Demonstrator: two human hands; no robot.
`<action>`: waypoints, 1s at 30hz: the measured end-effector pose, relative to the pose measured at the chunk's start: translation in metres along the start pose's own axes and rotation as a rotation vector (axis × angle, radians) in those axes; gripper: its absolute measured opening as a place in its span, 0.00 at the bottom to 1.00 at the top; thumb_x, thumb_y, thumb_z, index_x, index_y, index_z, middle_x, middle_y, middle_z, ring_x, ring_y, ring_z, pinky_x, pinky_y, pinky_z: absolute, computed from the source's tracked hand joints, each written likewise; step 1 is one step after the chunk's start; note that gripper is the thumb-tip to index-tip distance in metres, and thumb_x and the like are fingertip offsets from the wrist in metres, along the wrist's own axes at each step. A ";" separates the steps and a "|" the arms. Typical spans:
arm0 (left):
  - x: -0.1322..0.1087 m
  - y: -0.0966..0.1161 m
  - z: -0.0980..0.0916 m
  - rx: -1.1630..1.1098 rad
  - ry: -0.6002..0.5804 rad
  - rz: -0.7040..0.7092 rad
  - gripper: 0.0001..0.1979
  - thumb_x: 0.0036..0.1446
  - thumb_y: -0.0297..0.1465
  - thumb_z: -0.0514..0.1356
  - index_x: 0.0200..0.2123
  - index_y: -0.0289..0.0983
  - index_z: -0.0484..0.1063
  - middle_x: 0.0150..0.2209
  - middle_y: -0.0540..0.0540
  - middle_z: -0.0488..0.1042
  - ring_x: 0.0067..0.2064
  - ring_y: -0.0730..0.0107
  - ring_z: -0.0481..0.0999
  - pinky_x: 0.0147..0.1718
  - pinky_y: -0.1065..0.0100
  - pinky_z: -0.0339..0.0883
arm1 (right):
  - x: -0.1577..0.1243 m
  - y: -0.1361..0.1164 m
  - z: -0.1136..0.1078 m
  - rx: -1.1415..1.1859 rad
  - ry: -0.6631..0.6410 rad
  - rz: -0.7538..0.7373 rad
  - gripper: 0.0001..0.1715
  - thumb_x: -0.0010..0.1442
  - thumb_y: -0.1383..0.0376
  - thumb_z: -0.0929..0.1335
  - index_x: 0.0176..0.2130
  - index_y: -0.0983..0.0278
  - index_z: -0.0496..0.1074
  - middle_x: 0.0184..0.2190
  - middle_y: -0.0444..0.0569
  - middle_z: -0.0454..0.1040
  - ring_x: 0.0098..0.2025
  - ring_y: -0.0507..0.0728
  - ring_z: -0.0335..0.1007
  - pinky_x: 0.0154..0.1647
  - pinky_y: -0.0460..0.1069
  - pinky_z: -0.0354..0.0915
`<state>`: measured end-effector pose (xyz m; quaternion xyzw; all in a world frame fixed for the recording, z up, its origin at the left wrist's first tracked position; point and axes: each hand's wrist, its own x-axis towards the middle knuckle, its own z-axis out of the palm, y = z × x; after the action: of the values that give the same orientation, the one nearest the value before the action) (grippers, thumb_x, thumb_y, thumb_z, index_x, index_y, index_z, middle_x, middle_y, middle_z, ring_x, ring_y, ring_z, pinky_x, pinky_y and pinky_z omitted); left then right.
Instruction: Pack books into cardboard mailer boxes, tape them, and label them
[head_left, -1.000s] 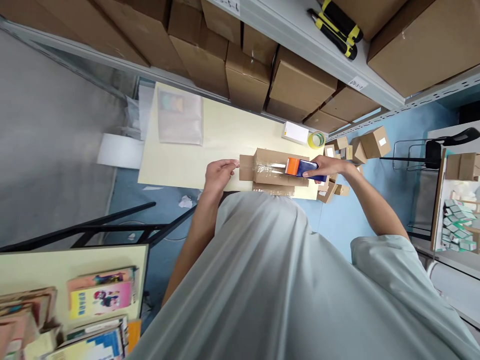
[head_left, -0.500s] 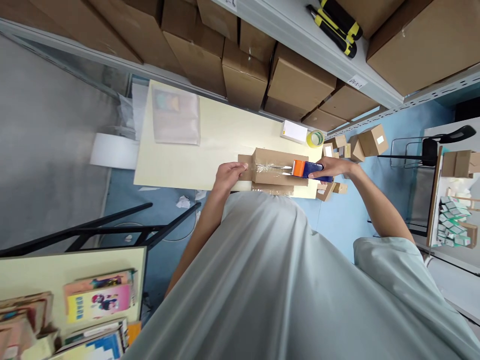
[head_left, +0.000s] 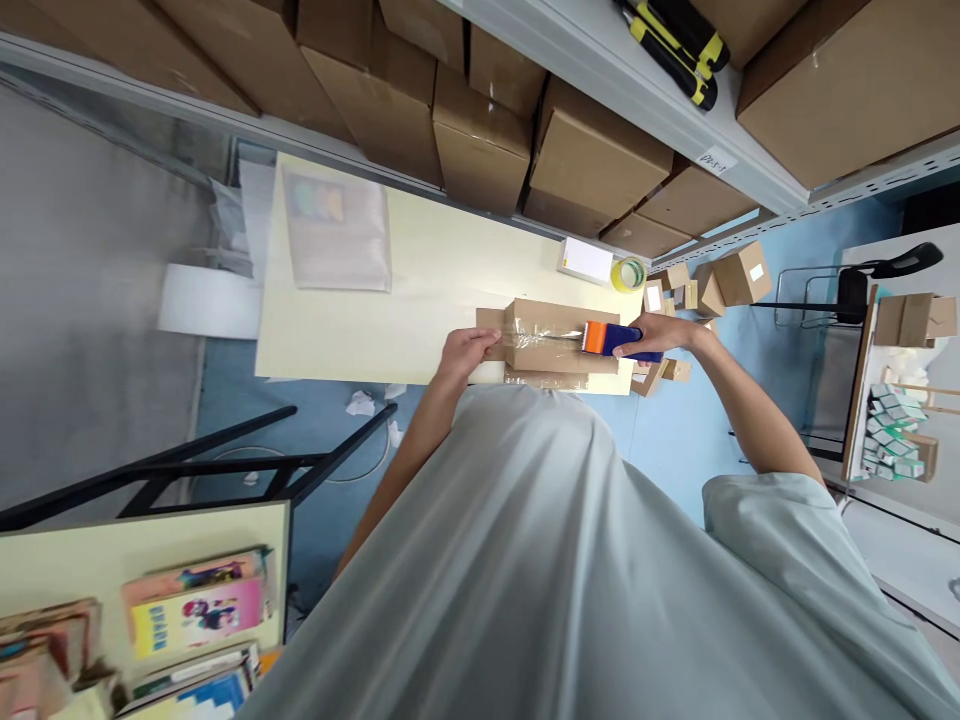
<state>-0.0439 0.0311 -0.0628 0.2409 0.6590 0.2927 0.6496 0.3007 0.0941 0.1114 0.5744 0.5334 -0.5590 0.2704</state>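
Observation:
A brown cardboard box [head_left: 566, 355] lies in front of my body on the cream tabletop [head_left: 427, 270]. Shiny clear tape runs along its top from the left end toward the middle. With its orange front over the box's right half, a blue and orange tape dispenser [head_left: 613, 338] is gripped by my right hand [head_left: 654, 336]. On the box's left end, my left hand [head_left: 466, 352] pinches the cardboard flap [head_left: 491, 320] between thumb and fingers. The lower fingers of my right hand are partly hidden behind the dispenser.
A yellow tape roll [head_left: 628, 274] and a small white box [head_left: 585, 261] stand at the table's back right. A plastic mailer [head_left: 337, 235] lies at the left. Shelves of cartons [head_left: 480, 140] border the far edge. Below left, books [head_left: 199, 610] sit on another table.
The view has shifted slightly. My left hand has edged a little rightward over the flap, while the dispenser and box stay nearly where they were.

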 end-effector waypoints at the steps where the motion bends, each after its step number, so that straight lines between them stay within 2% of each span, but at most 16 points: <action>1: 0.001 -0.001 0.005 0.001 -0.005 -0.025 0.13 0.41 0.39 0.74 0.29 0.36 0.84 0.33 0.43 0.85 0.30 0.68 0.73 0.29 0.69 0.66 | 0.003 0.002 0.000 0.001 -0.002 0.003 0.40 0.44 0.30 0.80 0.28 0.63 0.76 0.25 0.52 0.82 0.27 0.58 0.78 0.30 0.50 0.72; 3: 0.002 -0.004 0.014 0.001 0.000 -0.047 0.12 0.43 0.38 0.73 0.29 0.37 0.84 0.33 0.43 0.85 0.31 0.68 0.75 0.30 0.68 0.67 | 0.008 0.004 0.002 -0.001 -0.010 -0.001 0.40 0.45 0.30 0.79 0.27 0.63 0.76 0.26 0.51 0.82 0.27 0.57 0.77 0.30 0.50 0.73; 9: -0.007 -0.012 0.034 -0.019 0.064 0.033 0.09 0.49 0.36 0.69 0.33 0.38 0.84 0.34 0.45 0.85 0.36 0.63 0.80 0.35 0.67 0.72 | 0.010 0.002 0.005 -0.014 -0.009 0.001 0.39 0.48 0.31 0.79 0.24 0.63 0.74 0.24 0.51 0.80 0.24 0.55 0.74 0.29 0.50 0.70; 13: -0.007 -0.021 0.041 -0.062 0.087 -0.031 0.11 0.51 0.39 0.69 0.35 0.38 0.82 0.32 0.45 0.83 0.31 0.68 0.77 0.30 0.69 0.67 | 0.012 0.007 0.004 0.000 -0.014 -0.020 0.39 0.46 0.30 0.79 0.24 0.62 0.75 0.22 0.50 0.79 0.25 0.57 0.74 0.29 0.50 0.70; 16: -0.003 -0.030 0.043 -0.059 0.017 -0.122 0.14 0.51 0.42 0.71 0.30 0.38 0.78 0.25 0.48 0.78 0.26 0.73 0.71 0.26 0.70 0.63 | 0.017 0.014 0.004 -0.010 0.009 0.000 0.40 0.43 0.30 0.80 0.25 0.62 0.76 0.23 0.50 0.79 0.25 0.57 0.75 0.29 0.51 0.70; 18: -0.003 -0.034 0.043 -0.015 -0.001 -0.166 0.16 0.51 0.44 0.72 0.29 0.38 0.76 0.25 0.48 0.77 0.25 0.74 0.70 0.26 0.70 0.63 | 0.020 0.018 0.004 -0.008 0.006 0.003 0.40 0.42 0.30 0.81 0.27 0.62 0.77 0.23 0.50 0.80 0.25 0.58 0.75 0.29 0.51 0.70; 20: -0.006 -0.034 0.044 0.027 0.040 -0.157 0.16 0.53 0.45 0.71 0.33 0.38 0.78 0.30 0.46 0.80 0.29 0.71 0.75 0.29 0.69 0.68 | 0.022 0.023 0.004 0.010 -0.007 -0.012 0.39 0.42 0.31 0.81 0.29 0.62 0.78 0.23 0.50 0.80 0.25 0.58 0.76 0.29 0.51 0.70; 22: -0.013 -0.028 0.046 0.067 0.110 -0.015 0.19 0.58 0.47 0.68 0.44 0.38 0.81 0.42 0.40 0.85 0.41 0.64 0.83 0.39 0.66 0.76 | 0.023 0.027 0.005 0.032 -0.015 -0.027 0.39 0.41 0.31 0.82 0.29 0.61 0.78 0.23 0.49 0.80 0.25 0.58 0.76 0.29 0.52 0.70; 23: -0.018 -0.022 0.048 0.111 0.127 0.106 0.23 0.61 0.48 0.66 0.52 0.39 0.80 0.51 0.37 0.84 0.51 0.59 0.84 0.47 0.63 0.77 | 0.024 0.030 0.006 0.040 -0.018 -0.034 0.40 0.41 0.31 0.82 0.29 0.62 0.78 0.23 0.49 0.80 0.25 0.57 0.76 0.29 0.52 0.71; 24: -0.023 -0.017 0.052 0.187 0.128 0.249 0.29 0.63 0.50 0.64 0.61 0.39 0.77 0.61 0.35 0.80 0.62 0.55 0.80 0.57 0.59 0.75 | 0.024 0.032 0.007 0.047 -0.018 -0.042 0.40 0.41 0.31 0.81 0.29 0.62 0.77 0.23 0.49 0.79 0.25 0.57 0.75 0.30 0.52 0.71; 26: -0.034 -0.005 0.063 0.425 0.049 0.547 0.46 0.62 0.54 0.65 0.75 0.36 0.62 0.76 0.31 0.62 0.78 0.46 0.60 0.72 0.51 0.61 | 0.026 0.036 0.008 0.061 -0.018 -0.059 0.40 0.42 0.30 0.81 0.29 0.62 0.78 0.23 0.48 0.79 0.25 0.57 0.75 0.30 0.52 0.71; 27: -0.038 0.000 0.069 0.566 -0.033 0.664 0.54 0.59 0.57 0.67 0.79 0.34 0.54 0.80 0.30 0.51 0.81 0.42 0.48 0.76 0.47 0.52 | 0.027 0.038 0.009 0.066 -0.015 -0.065 0.40 0.42 0.30 0.80 0.29 0.62 0.78 0.22 0.47 0.78 0.24 0.56 0.75 0.30 0.52 0.71; 28: -0.041 0.003 0.076 0.703 -0.127 0.755 0.62 0.56 0.59 0.69 0.80 0.31 0.48 0.82 0.29 0.43 0.82 0.38 0.39 0.78 0.43 0.44 | 0.028 0.039 0.010 0.070 -0.013 -0.070 0.40 0.41 0.30 0.80 0.30 0.62 0.78 0.22 0.46 0.78 0.24 0.56 0.75 0.30 0.52 0.71; 30: -0.043 0.005 0.088 0.923 -0.298 0.852 0.70 0.52 0.62 0.69 0.81 0.26 0.41 0.82 0.27 0.35 0.82 0.34 0.30 0.78 0.38 0.33 | 0.030 0.038 0.011 0.071 -0.011 -0.077 0.40 0.40 0.30 0.81 0.30 0.62 0.79 0.22 0.45 0.78 0.24 0.55 0.74 0.30 0.51 0.71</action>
<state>0.0457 0.0115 -0.0271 0.7741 0.4666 0.1748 0.3905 0.3263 0.0830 0.0698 0.5596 0.5336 -0.5906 0.2308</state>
